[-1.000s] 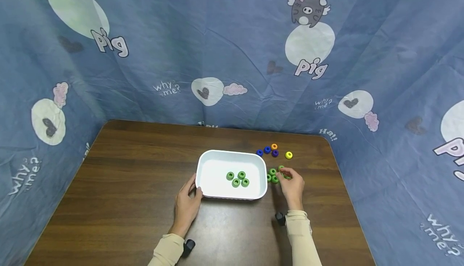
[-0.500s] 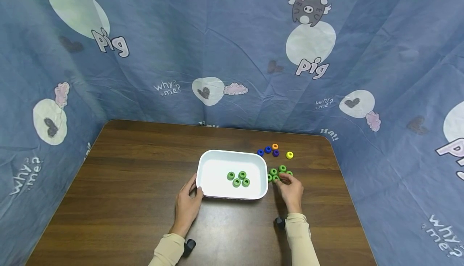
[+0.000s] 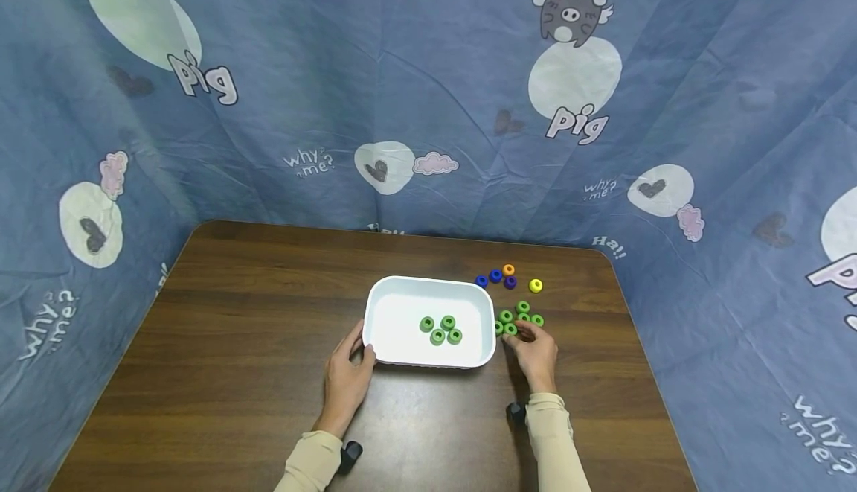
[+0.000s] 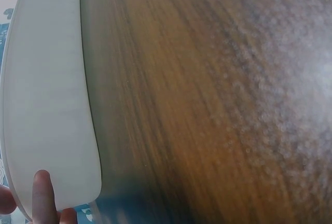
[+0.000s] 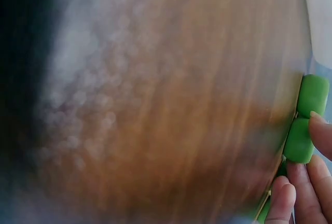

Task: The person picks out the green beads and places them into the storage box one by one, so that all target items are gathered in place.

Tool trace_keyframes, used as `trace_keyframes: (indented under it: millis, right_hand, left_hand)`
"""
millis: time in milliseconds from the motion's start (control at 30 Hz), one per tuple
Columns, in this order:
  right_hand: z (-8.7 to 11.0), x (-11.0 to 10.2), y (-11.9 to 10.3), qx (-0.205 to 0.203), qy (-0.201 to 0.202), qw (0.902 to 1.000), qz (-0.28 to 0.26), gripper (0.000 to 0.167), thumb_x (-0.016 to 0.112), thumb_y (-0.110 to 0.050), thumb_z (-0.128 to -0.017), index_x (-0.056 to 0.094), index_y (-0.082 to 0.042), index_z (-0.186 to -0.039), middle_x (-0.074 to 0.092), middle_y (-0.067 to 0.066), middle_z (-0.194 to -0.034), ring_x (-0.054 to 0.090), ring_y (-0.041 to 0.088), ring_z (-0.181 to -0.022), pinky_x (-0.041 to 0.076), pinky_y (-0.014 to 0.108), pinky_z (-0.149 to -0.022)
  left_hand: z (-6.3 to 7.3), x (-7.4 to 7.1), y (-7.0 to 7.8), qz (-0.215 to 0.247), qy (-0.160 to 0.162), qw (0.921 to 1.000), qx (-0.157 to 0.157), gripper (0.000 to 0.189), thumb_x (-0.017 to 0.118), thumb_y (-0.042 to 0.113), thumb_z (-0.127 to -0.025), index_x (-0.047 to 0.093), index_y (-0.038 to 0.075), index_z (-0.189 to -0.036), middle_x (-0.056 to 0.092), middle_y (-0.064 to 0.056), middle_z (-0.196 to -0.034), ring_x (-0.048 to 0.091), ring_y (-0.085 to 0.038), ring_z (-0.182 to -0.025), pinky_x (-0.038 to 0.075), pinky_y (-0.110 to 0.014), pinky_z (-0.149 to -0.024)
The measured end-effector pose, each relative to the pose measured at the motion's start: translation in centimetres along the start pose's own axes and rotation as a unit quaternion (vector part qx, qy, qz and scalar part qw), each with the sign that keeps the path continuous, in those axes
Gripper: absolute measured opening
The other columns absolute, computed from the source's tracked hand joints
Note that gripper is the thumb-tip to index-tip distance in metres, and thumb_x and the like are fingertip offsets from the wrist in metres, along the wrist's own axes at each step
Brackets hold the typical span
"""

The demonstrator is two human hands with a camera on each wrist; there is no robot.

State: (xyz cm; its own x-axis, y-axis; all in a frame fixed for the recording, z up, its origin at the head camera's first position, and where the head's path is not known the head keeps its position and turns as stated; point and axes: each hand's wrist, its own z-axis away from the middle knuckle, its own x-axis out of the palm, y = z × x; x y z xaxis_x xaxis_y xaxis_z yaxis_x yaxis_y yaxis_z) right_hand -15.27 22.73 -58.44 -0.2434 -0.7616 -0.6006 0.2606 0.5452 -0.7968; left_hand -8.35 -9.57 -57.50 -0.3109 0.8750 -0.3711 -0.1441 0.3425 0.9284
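Observation:
A white tray (image 3: pixel 402 313) stands mid-table in the head view, with several green beads (image 3: pixel 448 323) on its floor. My left hand (image 3: pixel 348 380) holds its near left corner, the thumb (image 4: pixel 43 193) against the front wall and fingers round the side. Just right of the tray lies a cluster of loose green beads (image 3: pixel 523 307), each with a hole. At the near edge of that cluster my right hand (image 3: pixel 536 358) pinches a green bead (image 5: pixel 299 141) between thumb and fingers. Another green bead (image 5: pixel 313 95) sits beside it in the right wrist view.
Behind the green cluster lie blue beads (image 3: pixel 495 275), a dark purple bead (image 3: pixel 510 282), an orange bead (image 3: pixel 509 270) and a yellow bead (image 3: pixel 535 286). A patterned blue cloth (image 3: pixel 428 90) hangs behind the brown wooden table (image 3: pixel 268 291).
My right hand has moved slightly left and nearer from above the green cluster to its near edge, uncovering beads at the right. My left hand and the tray have stayed in place.

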Motion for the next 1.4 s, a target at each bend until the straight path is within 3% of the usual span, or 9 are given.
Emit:
trace_keyframes:
  millis: [1000, 1400]
  right_hand:
    - [0.0, 0.3, 0.2, -0.008, 0.007, 0.9999, 0.012, 0.035, 0.083, -0.011, -0.078, 0.074, -0.001, -0.110, 0.075, 0.021, -0.110, 0.070, 0.035, -0.103, 0.055, 0.049, -0.094]
    - [0.3, -0.8, -0.7, 0.002, 0.022, 0.9997, -0.006, 0.037, 0.082, -0.013, -0.079, 0.074, -0.001, -0.112, 0.075, 0.022, -0.110, 0.073, 0.036, -0.103, 0.059, 0.044, -0.088]
  left_hand:
    - [0.0, 0.0, 0.0, 0.005, 0.007, 0.9999, 0.010, 0.048, 0.060, 0.005, -0.094, 0.056, 0.006, -0.143, 0.059, -0.018, -0.143, 0.062, -0.034, -0.127, 0.055, -0.043, -0.102]
    - [0.0, 0.0, 0.0, 0.008, 0.006, 0.9999, 0.004, 0.049, 0.061, 0.006, -0.094, 0.056, 0.006, -0.143, 0.059, -0.018, -0.143, 0.062, -0.033, -0.128, 0.053, -0.044, -0.106]
